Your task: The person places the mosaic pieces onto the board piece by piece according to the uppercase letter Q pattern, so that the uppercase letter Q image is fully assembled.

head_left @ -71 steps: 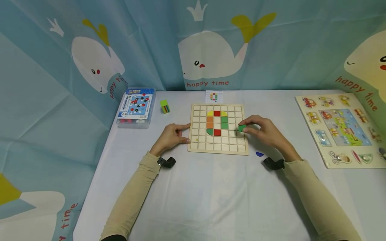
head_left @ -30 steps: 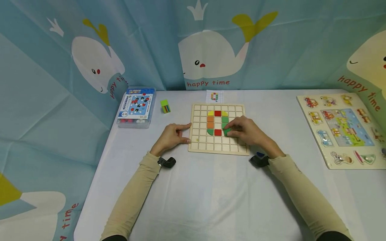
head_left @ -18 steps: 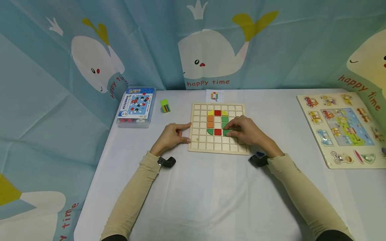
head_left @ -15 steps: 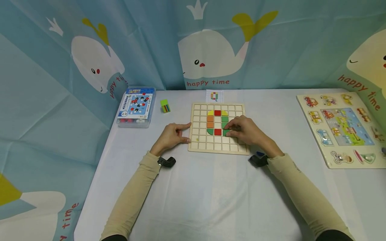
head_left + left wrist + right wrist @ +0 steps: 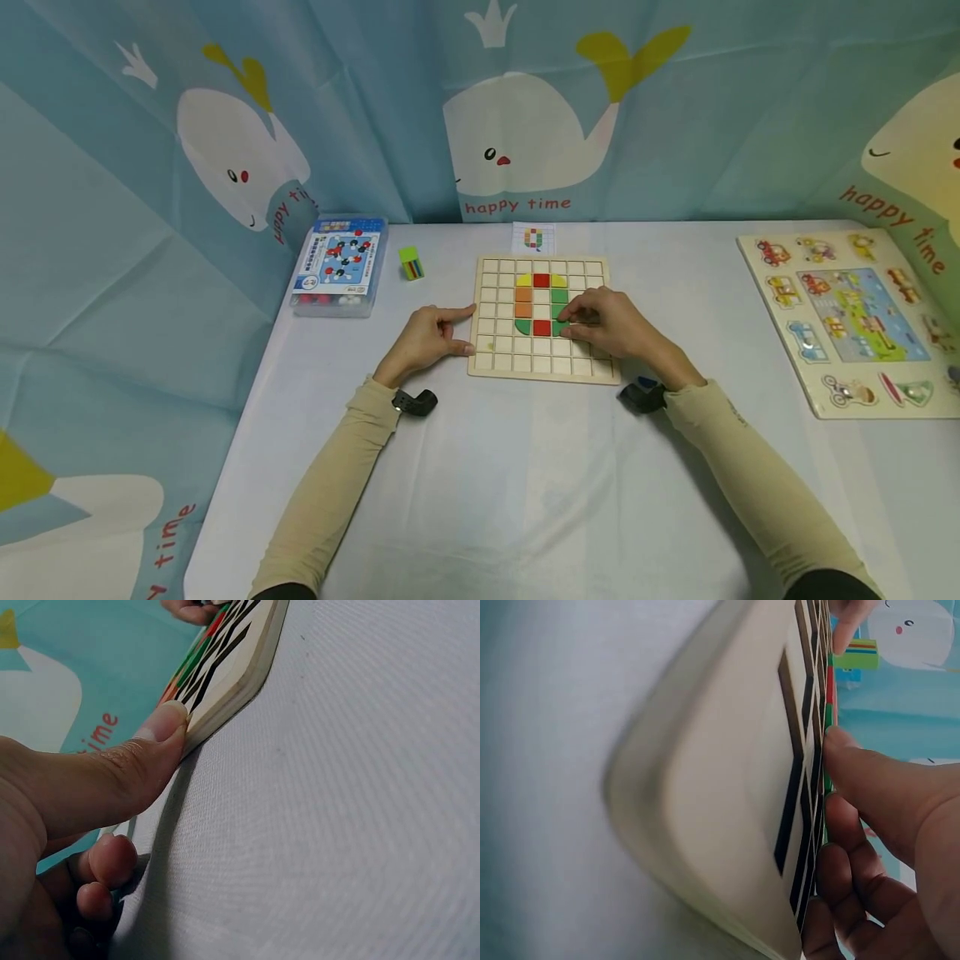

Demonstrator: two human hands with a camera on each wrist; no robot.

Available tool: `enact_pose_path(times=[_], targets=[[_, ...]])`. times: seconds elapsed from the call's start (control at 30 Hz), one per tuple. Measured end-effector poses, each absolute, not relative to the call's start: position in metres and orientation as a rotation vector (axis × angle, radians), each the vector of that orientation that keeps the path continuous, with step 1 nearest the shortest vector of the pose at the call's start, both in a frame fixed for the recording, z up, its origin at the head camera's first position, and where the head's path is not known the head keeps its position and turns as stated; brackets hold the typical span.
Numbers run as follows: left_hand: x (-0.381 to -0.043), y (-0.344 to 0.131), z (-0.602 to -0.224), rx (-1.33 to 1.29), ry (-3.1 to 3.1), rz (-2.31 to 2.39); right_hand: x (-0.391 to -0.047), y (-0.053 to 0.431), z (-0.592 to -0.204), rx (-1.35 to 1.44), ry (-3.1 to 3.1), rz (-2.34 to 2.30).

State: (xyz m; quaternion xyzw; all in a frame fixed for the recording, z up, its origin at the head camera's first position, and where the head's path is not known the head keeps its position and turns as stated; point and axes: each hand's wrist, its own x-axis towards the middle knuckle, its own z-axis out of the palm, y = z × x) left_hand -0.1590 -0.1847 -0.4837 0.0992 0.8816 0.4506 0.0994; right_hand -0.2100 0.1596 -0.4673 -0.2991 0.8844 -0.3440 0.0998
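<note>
A wooden grid board (image 5: 510, 364) lies on the white table, with red, yellow, orange and green tiles set in a ring of its cells. At its left edge, my left hand (image 5: 423, 340) rests its extended thumb and forefinger against the rim; the left wrist view shows the thumb (image 5: 161, 735) pressing that edge. My right hand (image 5: 615, 323) pinches a green tile (image 5: 558, 328) down at the ring's lower right cell, beside the lower red tile (image 5: 541, 327). Its fingertips partly cover the tile, and its exact shape cannot be told.
A pattern card (image 5: 533, 239) lies behind the board. To the left stand a green striped block (image 5: 410, 262) and a clear plastic box (image 5: 337, 267). A vehicle picture puzzle (image 5: 855, 325) lies at the right. A blue piece (image 5: 647, 382) shows partly behind the right wrist camera.
My right hand has moved left from the board's right edge with the green tile. The tile, tilted at first, has settled lower and straighter at the cell. The left hand stays put.
</note>
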Motion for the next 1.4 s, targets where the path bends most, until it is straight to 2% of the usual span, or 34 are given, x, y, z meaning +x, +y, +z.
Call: enact_pose_path(times=[0.7, 1.4], targets=[[-0.158, -0.182, -0.484, 0.305, 2.611, 1.337, -0.205, 0.169, -0.462, -0.838, 2.66, -1.008], [-0.158, -0.184, -0.485, 0.277, 2.601, 1.355, -0.15, 0.269, -0.459, -0.722, 2.795, -0.959]])
